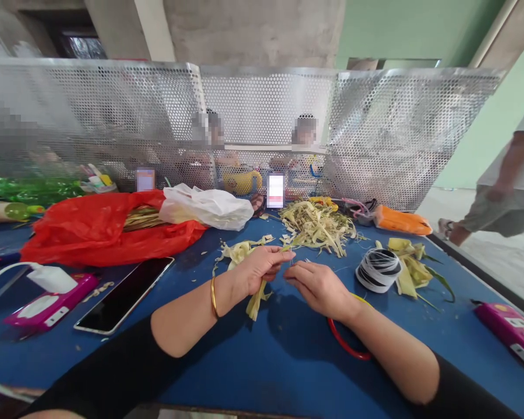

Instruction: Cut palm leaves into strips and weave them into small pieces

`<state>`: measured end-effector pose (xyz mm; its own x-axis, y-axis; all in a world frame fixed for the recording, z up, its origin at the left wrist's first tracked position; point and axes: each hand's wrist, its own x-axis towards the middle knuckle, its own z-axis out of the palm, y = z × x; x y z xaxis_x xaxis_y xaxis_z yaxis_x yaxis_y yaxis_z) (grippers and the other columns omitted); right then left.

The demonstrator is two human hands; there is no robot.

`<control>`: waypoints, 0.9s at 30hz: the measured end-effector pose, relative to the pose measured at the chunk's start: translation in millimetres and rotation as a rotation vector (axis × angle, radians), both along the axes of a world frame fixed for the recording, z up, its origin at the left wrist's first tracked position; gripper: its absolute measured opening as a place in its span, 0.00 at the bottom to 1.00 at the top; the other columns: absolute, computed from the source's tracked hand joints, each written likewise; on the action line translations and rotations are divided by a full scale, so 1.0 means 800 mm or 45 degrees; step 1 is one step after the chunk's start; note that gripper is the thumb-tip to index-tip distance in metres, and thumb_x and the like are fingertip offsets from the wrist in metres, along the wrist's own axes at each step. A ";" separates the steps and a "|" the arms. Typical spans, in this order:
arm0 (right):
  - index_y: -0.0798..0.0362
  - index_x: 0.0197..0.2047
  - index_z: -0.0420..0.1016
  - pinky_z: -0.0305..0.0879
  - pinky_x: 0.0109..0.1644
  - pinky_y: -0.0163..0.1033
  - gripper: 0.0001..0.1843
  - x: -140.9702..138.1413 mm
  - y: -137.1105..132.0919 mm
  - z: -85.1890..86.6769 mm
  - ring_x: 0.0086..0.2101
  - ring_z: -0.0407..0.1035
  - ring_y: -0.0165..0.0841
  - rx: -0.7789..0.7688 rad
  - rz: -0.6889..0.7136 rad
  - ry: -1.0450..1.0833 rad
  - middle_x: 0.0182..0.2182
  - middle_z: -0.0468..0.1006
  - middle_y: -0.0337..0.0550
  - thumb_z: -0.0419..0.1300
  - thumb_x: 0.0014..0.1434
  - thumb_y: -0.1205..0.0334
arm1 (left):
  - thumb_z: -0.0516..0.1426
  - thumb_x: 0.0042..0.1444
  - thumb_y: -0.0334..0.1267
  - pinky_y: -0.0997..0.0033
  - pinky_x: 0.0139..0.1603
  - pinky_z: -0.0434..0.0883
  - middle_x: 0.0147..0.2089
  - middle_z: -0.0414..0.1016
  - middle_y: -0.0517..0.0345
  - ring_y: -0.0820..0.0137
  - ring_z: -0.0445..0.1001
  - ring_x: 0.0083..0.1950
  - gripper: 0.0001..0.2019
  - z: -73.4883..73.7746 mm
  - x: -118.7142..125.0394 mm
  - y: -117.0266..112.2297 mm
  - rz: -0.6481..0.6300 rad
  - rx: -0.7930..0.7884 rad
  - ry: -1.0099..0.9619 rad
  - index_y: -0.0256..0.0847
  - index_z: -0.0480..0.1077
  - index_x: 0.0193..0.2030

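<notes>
My left hand [262, 266] is closed on a folded pale yellow leaf strip [255, 301] that hangs down toward the blue table [253, 361]. My right hand [317, 282] is just to its right, fingers pinched together at the strip's upper end; what they pinch is too small to make out. Both hands hover low over the table's middle. A red ring [344, 343] lies under my right wrist. A gold bangle is on my left wrist.
A heap of leaf trimmings [317, 226] lies behind the hands, a spool of thread [378, 270] and cut leaves [408, 262] to the right. At left: a phone [122, 294], a pink box [48, 305], a red bag [100, 230]. A perforated metal screen [262, 116] backs the table; people sit behind it, another walks at right.
</notes>
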<state>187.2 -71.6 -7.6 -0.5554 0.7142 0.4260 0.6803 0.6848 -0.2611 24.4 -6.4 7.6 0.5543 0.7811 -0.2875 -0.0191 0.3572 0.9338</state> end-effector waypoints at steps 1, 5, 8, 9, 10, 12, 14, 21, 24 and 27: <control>0.53 0.45 0.69 0.64 0.40 0.36 0.11 0.001 -0.002 0.007 0.36 0.70 0.34 -0.030 -0.021 -0.021 0.38 0.76 0.47 0.47 0.67 0.64 | 0.70 0.37 0.45 0.73 0.20 0.38 0.15 0.48 0.74 0.83 0.43 0.17 0.22 0.003 -0.002 0.001 0.030 0.025 0.006 0.41 0.60 0.24; 0.54 0.43 0.71 0.62 0.36 0.37 0.09 0.017 -0.015 0.035 0.34 0.72 0.36 -0.229 -0.407 -0.302 0.39 0.76 0.49 0.54 0.60 0.63 | 0.69 0.41 0.42 0.75 0.19 0.38 0.16 0.48 0.75 0.83 0.43 0.16 0.18 0.012 -0.012 0.009 0.166 0.144 0.042 0.39 0.64 0.27; 0.56 0.39 0.73 0.62 0.35 0.40 0.10 0.035 -0.026 0.045 0.37 0.74 0.45 -0.474 -0.627 -0.669 0.36 0.79 0.53 0.58 0.54 0.62 | 0.68 0.43 0.42 0.76 0.18 0.38 0.15 0.47 0.75 0.84 0.41 0.15 0.15 0.011 -0.020 0.016 0.266 0.217 0.100 0.38 0.68 0.31; 0.56 0.41 0.74 0.62 0.35 0.41 0.12 0.040 -0.029 0.046 0.38 0.75 0.47 -0.538 -0.668 -0.743 0.36 0.79 0.55 0.58 0.53 0.62 | 0.68 0.43 0.42 0.77 0.18 0.38 0.15 0.47 0.75 0.84 0.42 0.15 0.15 0.010 -0.022 0.019 0.290 0.236 0.123 0.37 0.69 0.31; 0.57 0.44 0.74 0.62 0.35 0.42 0.15 0.042 -0.031 0.045 0.40 0.75 0.49 -0.589 -0.696 -0.788 0.37 0.80 0.57 0.58 0.51 0.64 | 0.68 0.43 0.43 0.77 0.17 0.39 0.14 0.47 0.75 0.84 0.42 0.15 0.15 0.008 -0.024 0.021 0.312 0.256 0.142 0.37 0.70 0.32; 0.60 0.51 0.72 0.62 0.35 0.43 0.23 0.043 -0.034 0.042 0.42 0.75 0.51 -0.646 -0.721 -0.826 0.40 0.80 0.60 0.58 0.49 0.67 | 0.68 0.44 0.43 0.77 0.17 0.39 0.13 0.47 0.75 0.83 0.42 0.15 0.15 0.004 -0.027 0.025 0.343 0.289 0.158 0.37 0.71 0.32; 0.61 0.55 0.69 0.62 0.35 0.43 0.28 0.040 -0.036 0.037 0.43 0.75 0.53 -0.660 -0.752 -0.844 0.42 0.80 0.62 0.57 0.48 0.69 | 0.67 0.44 0.42 0.77 0.17 0.39 0.13 0.47 0.75 0.83 0.42 0.15 0.14 0.001 -0.030 0.028 0.367 0.299 0.150 0.37 0.71 0.32; 0.58 0.48 0.73 0.55 0.31 0.42 0.22 0.043 -0.049 0.022 0.38 0.75 0.52 -0.654 -0.845 -0.838 0.36 0.80 0.58 0.54 0.48 0.70 | 0.66 0.46 0.37 0.77 0.17 0.39 0.14 0.48 0.74 0.84 0.42 0.14 0.11 0.006 -0.042 0.035 0.432 0.229 0.073 0.37 0.68 0.29; 0.59 0.47 0.73 0.56 0.33 0.42 0.21 0.051 -0.050 0.010 0.38 0.75 0.50 -0.586 -0.858 -0.820 0.36 0.79 0.58 0.53 0.49 0.72 | 0.66 0.47 0.35 0.77 0.16 0.39 0.14 0.48 0.74 0.84 0.42 0.14 0.10 0.006 -0.044 0.037 0.456 0.222 0.048 0.38 0.68 0.28; 0.62 0.53 0.69 0.59 0.36 0.43 0.26 0.055 -0.046 0.000 0.39 0.74 0.50 -0.502 -0.900 -0.801 0.38 0.78 0.60 0.52 0.49 0.73 | 0.66 0.47 0.35 0.77 0.17 0.39 0.13 0.47 0.74 0.84 0.42 0.14 0.09 0.002 -0.042 0.039 0.455 0.213 0.050 0.38 0.68 0.28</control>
